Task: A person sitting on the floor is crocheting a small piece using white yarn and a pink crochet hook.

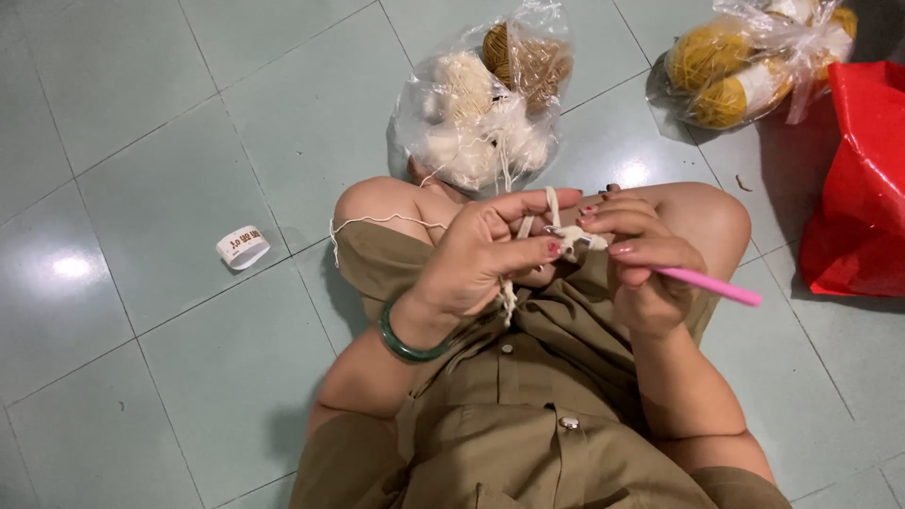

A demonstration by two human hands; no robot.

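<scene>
Paper band: we are noting a small white loop lying on the tiled floor, well apart from the work.
Left hand: we are pinching the small cream crochet piece between thumb and fingers, with the cream yarn running over the knee.
Yarn bag: it is sitting just beyond the knees, feeding the strand.
Right hand: we are closing it around the pink crochet hook, close against the left.
Technique, our judgement: we are keeping strand tension even and the pinch close to the hook tip.
Far right: a second yarn bag and a red bag are sitting apart.
</scene>
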